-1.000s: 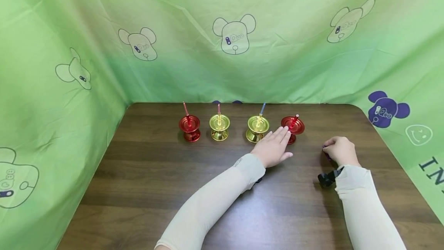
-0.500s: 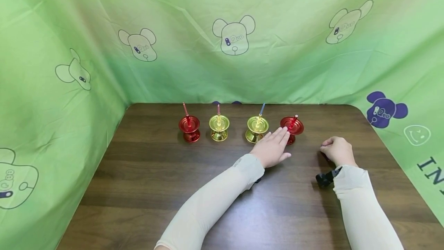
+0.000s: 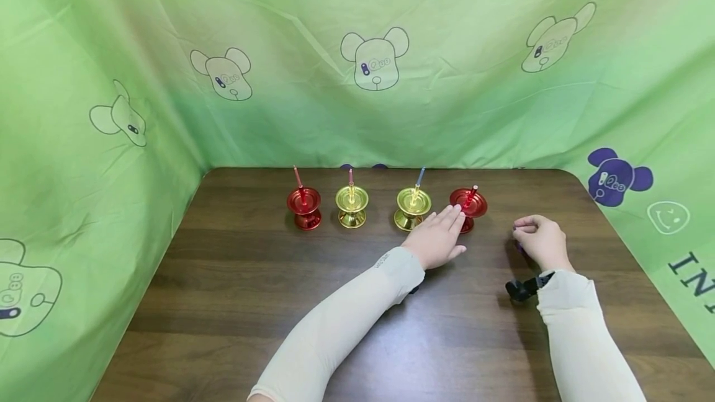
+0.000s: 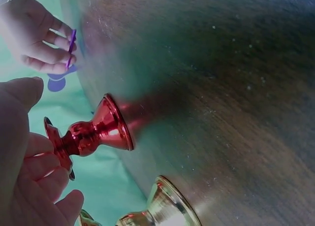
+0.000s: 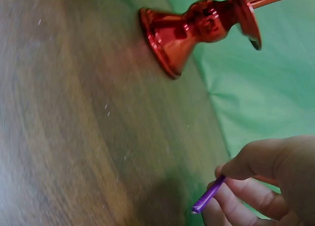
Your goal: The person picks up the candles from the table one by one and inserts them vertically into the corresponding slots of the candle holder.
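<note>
My right hand (image 3: 542,242) pinches a thin purple candle (image 5: 208,195) between thumb and fingertips, to the right of the rightmost red candle holder (image 3: 468,205). The left wrist view also shows this purple candle (image 4: 71,49) in those fingers. That red holder stands upright, and a short red tube rises from the middle of its dish. My left hand (image 3: 434,242) has straight fingers, with the fingertips right at the dish's near rim. Just left of it is a gold candle holder (image 3: 412,202) bearing a blue candle (image 3: 421,177), its base partly behind the left fingers.
Farther left stand another gold candle holder (image 3: 352,200) with a pink candle and a red candle holder (image 3: 304,203) with a reddish candle. All are near the back edge of the wooden table (image 3: 240,303). Green printed cloth (image 3: 301,79) hangs behind and at the sides.
The right hand has shifted slightly left toward the red holder, and its hold on the purple candle has turned a little. The left hand has stayed at the dish.
</note>
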The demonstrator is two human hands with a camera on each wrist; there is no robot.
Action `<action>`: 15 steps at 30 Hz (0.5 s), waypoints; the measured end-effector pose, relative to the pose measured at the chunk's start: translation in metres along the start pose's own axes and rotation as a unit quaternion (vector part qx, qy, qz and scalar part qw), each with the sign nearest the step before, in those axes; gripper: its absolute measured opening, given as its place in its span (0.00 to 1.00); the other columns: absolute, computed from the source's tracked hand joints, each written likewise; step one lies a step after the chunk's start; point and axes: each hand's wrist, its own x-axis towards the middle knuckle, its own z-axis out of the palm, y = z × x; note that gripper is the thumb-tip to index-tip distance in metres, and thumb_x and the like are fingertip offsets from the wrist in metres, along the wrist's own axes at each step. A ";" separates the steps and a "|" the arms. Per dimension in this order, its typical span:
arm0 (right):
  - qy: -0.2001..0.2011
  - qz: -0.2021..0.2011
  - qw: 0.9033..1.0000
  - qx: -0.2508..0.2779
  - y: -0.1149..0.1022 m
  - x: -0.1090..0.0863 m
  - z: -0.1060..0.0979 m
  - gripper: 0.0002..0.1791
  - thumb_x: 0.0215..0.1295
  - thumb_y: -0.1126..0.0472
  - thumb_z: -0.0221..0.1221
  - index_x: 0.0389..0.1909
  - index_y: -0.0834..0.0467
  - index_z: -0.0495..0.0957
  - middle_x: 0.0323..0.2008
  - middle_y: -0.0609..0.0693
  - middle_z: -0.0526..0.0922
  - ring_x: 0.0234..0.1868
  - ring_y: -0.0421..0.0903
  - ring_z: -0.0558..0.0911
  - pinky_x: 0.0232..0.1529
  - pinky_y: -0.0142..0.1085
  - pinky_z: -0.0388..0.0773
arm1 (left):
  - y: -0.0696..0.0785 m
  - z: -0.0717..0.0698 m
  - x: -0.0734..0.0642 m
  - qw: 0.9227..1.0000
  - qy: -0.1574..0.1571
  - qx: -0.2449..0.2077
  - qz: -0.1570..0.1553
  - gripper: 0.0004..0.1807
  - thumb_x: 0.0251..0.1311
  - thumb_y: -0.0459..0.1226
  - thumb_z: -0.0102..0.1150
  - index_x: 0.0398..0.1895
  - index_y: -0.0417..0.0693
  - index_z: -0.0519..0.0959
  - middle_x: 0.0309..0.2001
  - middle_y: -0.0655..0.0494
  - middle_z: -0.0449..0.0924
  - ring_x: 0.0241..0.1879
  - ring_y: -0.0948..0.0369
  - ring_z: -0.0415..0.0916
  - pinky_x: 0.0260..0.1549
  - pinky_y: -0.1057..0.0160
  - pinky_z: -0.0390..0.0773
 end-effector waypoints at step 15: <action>0.011 0.040 0.950 0.309 -0.016 -0.002 0.001 0.10 0.67 0.76 0.58 0.41 0.62 0.83 0.25 0.30 0.83 0.28 0.28 0.84 0.31 0.22 0.81 | -0.002 -0.002 -0.001 1.000 -0.005 0.006 0.002 0.39 0.76 0.60 0.39 0.82 0.52 0.50 0.82 0.58 0.44 0.80 0.62 0.41 0.75 0.62 0.54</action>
